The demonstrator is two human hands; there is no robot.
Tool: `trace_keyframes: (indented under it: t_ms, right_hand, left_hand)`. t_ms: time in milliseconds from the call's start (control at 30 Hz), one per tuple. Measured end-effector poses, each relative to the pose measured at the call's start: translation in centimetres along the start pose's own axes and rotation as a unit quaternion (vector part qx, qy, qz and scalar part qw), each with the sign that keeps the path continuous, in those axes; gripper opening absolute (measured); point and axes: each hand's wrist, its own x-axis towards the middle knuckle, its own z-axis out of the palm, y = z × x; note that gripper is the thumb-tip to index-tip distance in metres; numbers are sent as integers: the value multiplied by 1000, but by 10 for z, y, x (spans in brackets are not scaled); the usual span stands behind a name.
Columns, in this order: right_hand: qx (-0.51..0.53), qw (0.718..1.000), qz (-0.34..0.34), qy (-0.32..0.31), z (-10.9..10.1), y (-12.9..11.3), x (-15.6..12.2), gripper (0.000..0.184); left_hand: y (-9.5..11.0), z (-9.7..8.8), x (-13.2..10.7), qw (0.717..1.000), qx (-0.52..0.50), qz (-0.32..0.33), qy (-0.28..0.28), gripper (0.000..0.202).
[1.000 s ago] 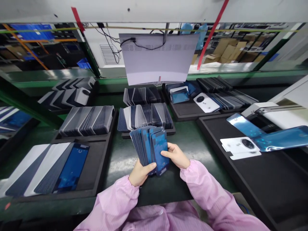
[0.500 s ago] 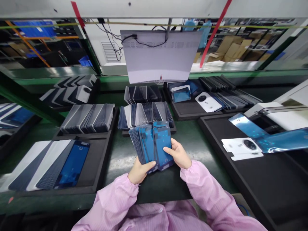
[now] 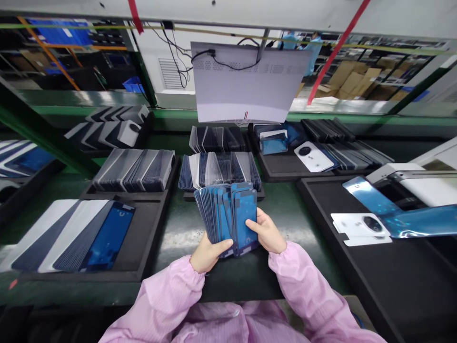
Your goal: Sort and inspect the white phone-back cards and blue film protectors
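Both hands hold a fanned stack of blue phone frame panels [image 3: 226, 216] upright over the green bench, close to my body. My left hand [image 3: 207, 255] grips the stack's lower left edge, thumb across the front. On the right side my right hand [image 3: 266, 232] is closed on the frontmost panel [image 3: 245, 219], thumb on its face. Both sleeves are pink.
Rows of stacked panels [image 3: 219, 170] stand just behind the hands, more [image 3: 135, 169] to the left. A black tray [image 3: 143, 247] at left holds flat panels. On the right black mat [image 3: 392, 276] lie a white back cover [image 3: 360, 224] and blue film pieces [image 3: 400, 214]. A monitor [image 3: 246, 85] hangs above.
The frontmost panel has been slid back in against the stack by my right hand. The fan stands a little more upright and the view has tilted slightly.
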Motion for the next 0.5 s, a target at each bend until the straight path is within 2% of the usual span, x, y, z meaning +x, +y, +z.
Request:
trace_keyframes:
  t_ms: [100, 233, 333, 500]
  right_hand:
    - [13, 999, 0, 35, -2, 0, 4, 42]
    - [40, 995, -33, 90, -13, -10, 8, 41]
    - [48, 996, -42, 66, -13, -11, 5, 42]
    - [-1, 1000, -29, 0, 3, 4, 1, 43]
  left_hand:
    - [1, -3, -1, 999, -30, -18, 3, 62]
    - [3, -8, -1, 996, -58, -52, 36, 58]
    - [2, -7, 1, 997, -49, -26, 46, 57]
    - [-2, -2, 2, 1000, -18, 1, 14, 66]
